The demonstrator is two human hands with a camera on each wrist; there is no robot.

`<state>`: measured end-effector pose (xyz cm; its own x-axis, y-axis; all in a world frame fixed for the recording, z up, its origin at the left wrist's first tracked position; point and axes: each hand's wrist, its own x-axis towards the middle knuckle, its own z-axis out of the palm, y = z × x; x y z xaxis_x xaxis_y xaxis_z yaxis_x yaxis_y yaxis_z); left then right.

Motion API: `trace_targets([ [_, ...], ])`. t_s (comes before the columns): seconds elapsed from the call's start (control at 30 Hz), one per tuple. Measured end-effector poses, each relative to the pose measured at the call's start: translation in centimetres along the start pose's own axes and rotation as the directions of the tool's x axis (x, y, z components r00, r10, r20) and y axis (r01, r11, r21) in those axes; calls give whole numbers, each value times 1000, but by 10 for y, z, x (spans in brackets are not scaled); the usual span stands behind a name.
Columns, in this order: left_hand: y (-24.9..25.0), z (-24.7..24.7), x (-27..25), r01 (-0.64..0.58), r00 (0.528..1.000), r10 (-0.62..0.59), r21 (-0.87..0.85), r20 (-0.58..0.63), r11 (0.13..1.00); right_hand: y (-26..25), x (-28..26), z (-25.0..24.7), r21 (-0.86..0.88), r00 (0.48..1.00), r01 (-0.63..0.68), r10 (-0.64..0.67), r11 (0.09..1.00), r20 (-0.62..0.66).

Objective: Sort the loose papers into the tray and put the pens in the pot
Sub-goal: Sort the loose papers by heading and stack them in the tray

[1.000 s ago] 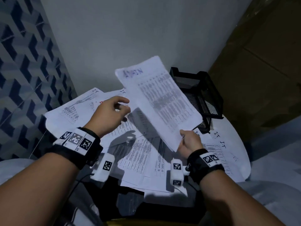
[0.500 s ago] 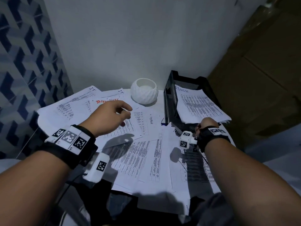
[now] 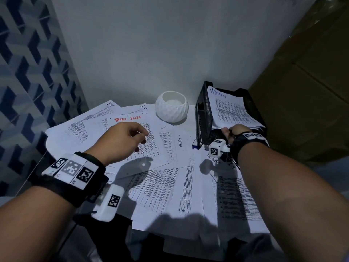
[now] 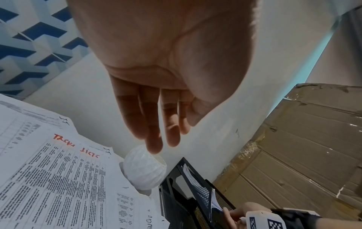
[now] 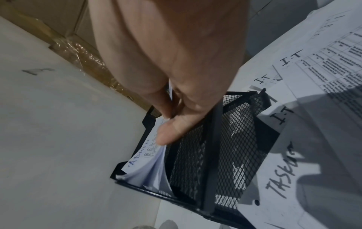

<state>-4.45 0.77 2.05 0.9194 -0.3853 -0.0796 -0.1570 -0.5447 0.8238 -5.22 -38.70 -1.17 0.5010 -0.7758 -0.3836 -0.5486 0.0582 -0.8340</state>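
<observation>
Tabletop [image 3: 190, 120] round, white, covered almost edge to edge in loose papers [image 3: 156, 188]. Black mesh tray [image 3: 204, 118] stands at the far right edge, its long axis running from near edge to far edge. White pot [image 3: 171, 106] just left of it at the far edge; no pens visible.

"ADMIN" sheet [image 3: 232, 108] lies in the top tier of the tray, long axis along the tray's. Right hand [image 3: 233, 132] at the tray's near end, thumb and fingers pinching the sheet's near edge; clearly the nearer hand for seating it. Left hand [image 3: 122, 140] hovers above the "Tasks Lists" sheet [image 3: 149, 140] left of centre, fingers loosely extended, holding nothing.

Versus 1.0 s ago: the sheet was held up in the air over the tabletop, hiding the pot; now it is down in the tray. Left hand barely moved.
</observation>
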Motion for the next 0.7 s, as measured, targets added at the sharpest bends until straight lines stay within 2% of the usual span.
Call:
trace_targets([
  [0.03, 0, 0, 1, 2, 1000, -2, 2, 3, 1000, 0, -10, -1, -248, 996, 90, -94, 964, -4],
  [0.07, 0, -1, 2, 2, 1000, -2, 5, 5, 1000, -2, -14, -4, -401, 986, 157, -163, 903, 20],
  [0.1, 0, -2, 3, 3, 1000, -3, 9, 4, 1000, -2, -18, -5, -410, 984, 165, -176, 897, 10],
  [0.17, 0, -3, 3, 4, 1000, -4, 12, 4, 1000, 3, -20, -5, -367, 982, 176, -188, 913, 3],
  [0.23, 1, -5, 3, 1, 1000, -1, 24, 6, 1000, 10, -22, 2, -257, 988, 119, -140, 959, -63],
  [0.27, 1, -5, 3, -2, 1000, 2, 40, 4, 999, 14, -27, 6, -144, 988, 97, -113, 985, -109],
  [0.33, 4, -8, 2, -1, 1000, 1, 68, -1, 998, 22, -45, 18, -106, 978, 83, -101, 991, -180],
  [0.43, 6, -13, 1, 1, 1000, -1, 77, -9, 997, 39, -82, 57, -1, 963, 189, -185, 982, -197],
  [0.5, 6, -15, -1, -1, 1000, 3, 88, -14, 996, 56, -104, 89, -14, 964, 244, -245, 970, -101],
  [0.57, 5, -17, -4, 0, 1000, 2, 108, -14, 994, 76, -116, 124, -180, 954, 292, -275, 939, 116],
  [0.6, 4, -18, -6, -1, 1000, 3, 121, -12, 993, 86, -117, 138, -266, 944, 298, -243, 917, 221],
  [0.63, 3, -19, -8, -2, 1000, 4, 131, -11, 991, 94, -117, 151, -345, 931, 316, -218, 883, 294],
  [0.7, -1, -22, -10, 0, 1000, 2, 143, -11, 990, 104, -119, 168, -549, 917, 366, -192, 752, 350],
])
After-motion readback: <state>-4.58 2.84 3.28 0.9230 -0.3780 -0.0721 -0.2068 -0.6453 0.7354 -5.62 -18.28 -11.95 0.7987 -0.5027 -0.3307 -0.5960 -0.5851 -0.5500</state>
